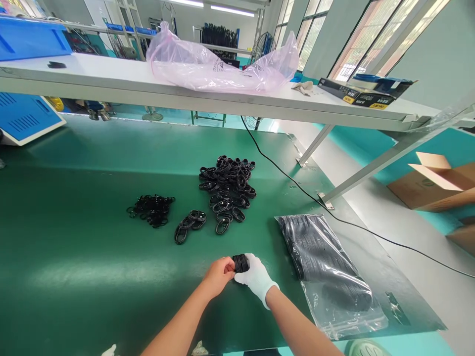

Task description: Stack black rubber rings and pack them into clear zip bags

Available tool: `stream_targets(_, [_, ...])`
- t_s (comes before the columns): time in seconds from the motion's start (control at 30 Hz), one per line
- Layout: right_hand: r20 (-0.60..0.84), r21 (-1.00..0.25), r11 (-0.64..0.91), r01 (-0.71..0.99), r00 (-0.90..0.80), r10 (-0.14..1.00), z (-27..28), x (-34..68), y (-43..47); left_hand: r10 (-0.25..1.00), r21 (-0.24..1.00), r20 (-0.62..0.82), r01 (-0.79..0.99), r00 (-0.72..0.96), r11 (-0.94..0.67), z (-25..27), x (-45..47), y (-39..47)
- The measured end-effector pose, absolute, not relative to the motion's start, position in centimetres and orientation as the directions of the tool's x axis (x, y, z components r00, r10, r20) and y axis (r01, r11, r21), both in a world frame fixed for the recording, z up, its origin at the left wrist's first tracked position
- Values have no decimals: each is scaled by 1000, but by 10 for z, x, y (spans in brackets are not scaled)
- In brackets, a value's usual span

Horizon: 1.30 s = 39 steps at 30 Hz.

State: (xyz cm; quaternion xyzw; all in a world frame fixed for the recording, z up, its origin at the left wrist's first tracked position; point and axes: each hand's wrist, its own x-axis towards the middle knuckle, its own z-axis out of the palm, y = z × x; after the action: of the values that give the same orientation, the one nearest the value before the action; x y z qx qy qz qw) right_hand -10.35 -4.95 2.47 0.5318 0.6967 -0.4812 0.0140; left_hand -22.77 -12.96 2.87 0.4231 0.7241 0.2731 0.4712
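Observation:
Between my two hands is a stack of thin black rings (241, 263), held just above or on the green mat; I cannot tell which. My bare left hand (219, 273) is closed, its fingertips pinching the left end of the stack. My right hand (255, 278), in a white glove, wraps round the right end. Beyond them a small group of black oval coils (190, 223) lies on the mat. Behind that is a larger heap of similar black coils (228, 185). A tangle of small black loops (152, 209) sits further left.
To the right lies a clear plastic bag (330, 269) packed with black pieces. A black cable (289, 178) crosses the green table (92, 296). Across the back runs a raised white shelf (111, 81) with a pink plastic bag (222, 66). An open cardboard box (434, 183) stands at right.

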Motion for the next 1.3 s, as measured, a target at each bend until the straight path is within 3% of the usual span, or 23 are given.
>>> stream_targets(0.33, [-549, -633, -26, 773, -425, 720, 29, -104, -50, 903, 811, -425, 416, -66, 412, 30, -245, -123])
stream_targets(0.63, [-562, -615, -36, 787, -407, 720, 38, -104, -50, 888, 784, -380, 420, -258, 458, 41, -249, -128])
stream_targets(0.83, [-553, -628, -15, 778, -433, 711, 33, -103, -49, 912, 710, -351, 574, -214, 408, 39, -216, -136])
stream_targets(1.07, [-605, -682, -117, 722, -467, 644, 36, -97, -46, 917, 718, -299, 571, -263, 398, 27, -220, -142])
stream_targets(1.3, [-616, -692, -185, 697, -439, 654, 32, -98, -44, 878, 537, -369, 702, -303, 468, 42, -241, -157])
